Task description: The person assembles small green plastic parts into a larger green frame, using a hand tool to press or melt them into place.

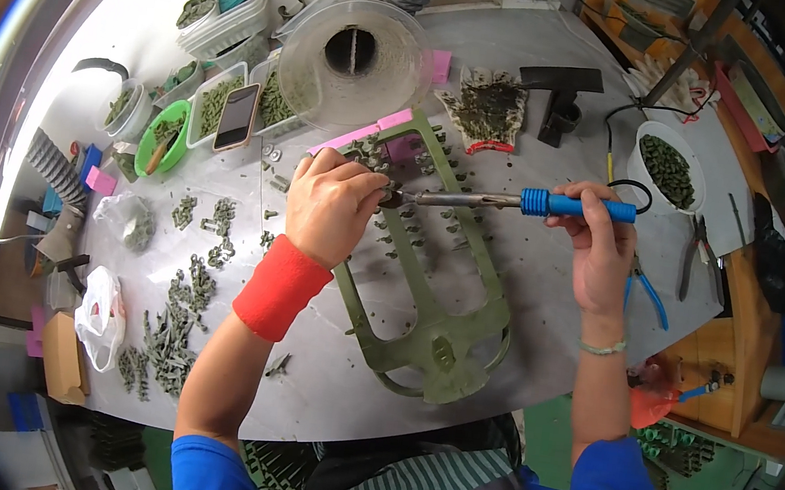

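In my right hand (599,236) is a soldering iron (578,207) with a blue handle and a metal barrel pointing left. Its tip meets a small dark green part at the fingertips of my left hand (331,203). The left fingers are pinched together; how much of that part they grip is partly hidden. Below both hands lies a flat green frame (412,321) with long bars, its rounded end toward me. Many small green pieces (464,222) line its bars. A pink block (367,132) touches the frame's far end. A red wristband (281,288) is on my left wrist.
A clear round hood (375,67) on a grey hose stands beyond the frame. Loose green parts (190,299) cover the left of the table. Tubs, a green bowl (162,140) and a phone (237,116) stand far left. Blue-handled pliers (649,294) and a white bowl (645,168) are right.
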`<state>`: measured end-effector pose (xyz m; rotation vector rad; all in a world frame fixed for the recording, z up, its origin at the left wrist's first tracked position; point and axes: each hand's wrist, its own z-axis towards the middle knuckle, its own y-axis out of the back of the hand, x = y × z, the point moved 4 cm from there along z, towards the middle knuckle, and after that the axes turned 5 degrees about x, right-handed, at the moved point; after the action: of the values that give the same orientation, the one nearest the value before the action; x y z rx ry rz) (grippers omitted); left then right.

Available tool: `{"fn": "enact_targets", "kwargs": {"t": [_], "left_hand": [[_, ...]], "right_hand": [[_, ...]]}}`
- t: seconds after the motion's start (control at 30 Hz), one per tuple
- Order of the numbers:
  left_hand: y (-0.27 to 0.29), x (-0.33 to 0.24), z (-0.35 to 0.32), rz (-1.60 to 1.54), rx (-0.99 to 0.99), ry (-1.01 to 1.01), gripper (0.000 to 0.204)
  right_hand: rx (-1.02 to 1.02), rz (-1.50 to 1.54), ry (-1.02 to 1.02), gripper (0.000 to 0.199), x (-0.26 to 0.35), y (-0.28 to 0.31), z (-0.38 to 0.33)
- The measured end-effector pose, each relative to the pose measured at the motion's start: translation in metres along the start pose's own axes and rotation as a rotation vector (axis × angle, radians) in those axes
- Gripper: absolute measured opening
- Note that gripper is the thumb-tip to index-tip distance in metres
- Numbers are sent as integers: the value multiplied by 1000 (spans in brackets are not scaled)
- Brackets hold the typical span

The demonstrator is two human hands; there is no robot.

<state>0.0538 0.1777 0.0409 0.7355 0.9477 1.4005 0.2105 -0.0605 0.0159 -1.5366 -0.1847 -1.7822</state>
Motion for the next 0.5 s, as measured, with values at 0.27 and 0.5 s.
{"fn": "enact_targets", "kwargs": {"t": [0.27, 0.5], "left_hand": [[15, 1, -4, -81, 8, -32, 19], [60, 157, -138, -27, 268, 797, 24]], "right_hand": [[-41, -95, 31, 19, 37, 12, -13], [-50, -41, -31, 17, 33, 12, -18]]}}
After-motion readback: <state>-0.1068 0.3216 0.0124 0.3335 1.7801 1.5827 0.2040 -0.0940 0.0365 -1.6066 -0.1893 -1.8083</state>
